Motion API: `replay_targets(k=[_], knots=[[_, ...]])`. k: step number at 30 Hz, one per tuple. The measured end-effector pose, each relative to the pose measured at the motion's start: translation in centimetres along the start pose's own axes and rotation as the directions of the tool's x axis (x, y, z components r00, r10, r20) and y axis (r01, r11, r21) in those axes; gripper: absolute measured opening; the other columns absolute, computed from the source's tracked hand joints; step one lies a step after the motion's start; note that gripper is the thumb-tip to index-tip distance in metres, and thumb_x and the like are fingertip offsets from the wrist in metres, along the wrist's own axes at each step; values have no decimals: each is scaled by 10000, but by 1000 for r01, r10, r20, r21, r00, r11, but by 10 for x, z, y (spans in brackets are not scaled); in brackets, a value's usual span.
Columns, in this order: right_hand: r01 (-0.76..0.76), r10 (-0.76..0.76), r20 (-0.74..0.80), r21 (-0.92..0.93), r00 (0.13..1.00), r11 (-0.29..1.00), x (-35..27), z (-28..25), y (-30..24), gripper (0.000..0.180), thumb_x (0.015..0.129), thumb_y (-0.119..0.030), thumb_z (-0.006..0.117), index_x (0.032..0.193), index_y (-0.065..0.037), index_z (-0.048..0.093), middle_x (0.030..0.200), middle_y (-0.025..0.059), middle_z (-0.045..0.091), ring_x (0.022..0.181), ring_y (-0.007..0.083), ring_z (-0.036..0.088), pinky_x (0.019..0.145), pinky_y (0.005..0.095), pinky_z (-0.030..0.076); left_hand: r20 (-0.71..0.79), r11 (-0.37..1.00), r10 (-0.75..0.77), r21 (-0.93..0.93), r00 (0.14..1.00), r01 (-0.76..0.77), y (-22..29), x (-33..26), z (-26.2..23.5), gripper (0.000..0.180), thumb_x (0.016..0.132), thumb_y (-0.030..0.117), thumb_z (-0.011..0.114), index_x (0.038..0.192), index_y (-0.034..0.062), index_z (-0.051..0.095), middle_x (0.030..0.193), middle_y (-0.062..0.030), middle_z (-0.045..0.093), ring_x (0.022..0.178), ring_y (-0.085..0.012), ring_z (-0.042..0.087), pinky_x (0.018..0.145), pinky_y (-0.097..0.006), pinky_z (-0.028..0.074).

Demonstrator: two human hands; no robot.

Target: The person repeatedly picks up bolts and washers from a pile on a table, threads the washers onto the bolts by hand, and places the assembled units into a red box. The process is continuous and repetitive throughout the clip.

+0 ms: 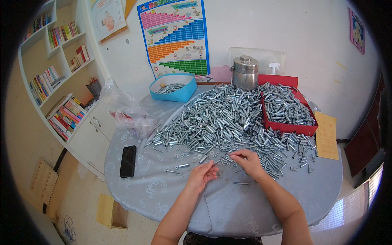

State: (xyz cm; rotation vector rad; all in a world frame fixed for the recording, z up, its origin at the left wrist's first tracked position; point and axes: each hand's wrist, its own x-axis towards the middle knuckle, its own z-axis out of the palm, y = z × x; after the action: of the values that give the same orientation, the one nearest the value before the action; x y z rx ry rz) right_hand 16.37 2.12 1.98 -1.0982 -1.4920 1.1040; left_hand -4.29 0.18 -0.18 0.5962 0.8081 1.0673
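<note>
A broad heap of silver metal bolts and tube-shaped sleeves [220,114] covers the far half of the table. At its near edge, my left hand [201,177] is closed in a pinch, with a small silver metal part [217,162] at its fingertips. To its right, my right hand [249,163] has thumb and forefinger pressed together over the heap's near fringe; what they hold is too small to make out. Several loose washers [200,156] lie just beyond my hands. A single long bolt [241,183] rests on the cloth between my forearms.
A red box [312,130] full of metal parts stands at the right, beside a yellow paper [326,136]. Behind the heap are a steel pot [245,75] and a blue bin [183,93]. At the left lie a black phone [128,161] and a plastic bag [134,118].
</note>
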Motion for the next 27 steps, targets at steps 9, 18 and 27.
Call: replay_targets(k=[9, 18, 27], knots=[[136, -82, 109, -855, 991, 500, -5, -5, 2, 220, 700, -301, 658, 697, -83, 627, 744, 89, 615, 705, 244, 588, 623, 341, 468, -46, 999, 49, 15, 998, -49, 5, -2, 2, 230, 815, 219, 611, 859, -6, 593, 765, -107, 629, 597, -115, 574, 550, -249, 518], [29, -39, -37, -246, 999, 969, -2, 2, -5, 164, 754, -174, 657, 838, -33, 654, 782, 81, 640, 699, 137, 601, 636, 244, 465, -44, 998, 52, 43, 998, -51, 5, -3, 3, 242, 814, 222, 614, 867, -14, 594, 771, -110, 630, 595, -113, 573, 551, -252, 513], [77, -89, 66, 172, 994, 982, -5, 13, 5, 134, 718, 10, 665, 847, 11, 628, 901, 62, 623, 837, 110, 570, 754, 238, 464, -9, 998, 5, 64, 1000, -4, 4, -2, 3, 239, 817, 226, 610, 866, -7, 595, 768, -101, 628, 602, -114, 573, 560, -249, 511]])
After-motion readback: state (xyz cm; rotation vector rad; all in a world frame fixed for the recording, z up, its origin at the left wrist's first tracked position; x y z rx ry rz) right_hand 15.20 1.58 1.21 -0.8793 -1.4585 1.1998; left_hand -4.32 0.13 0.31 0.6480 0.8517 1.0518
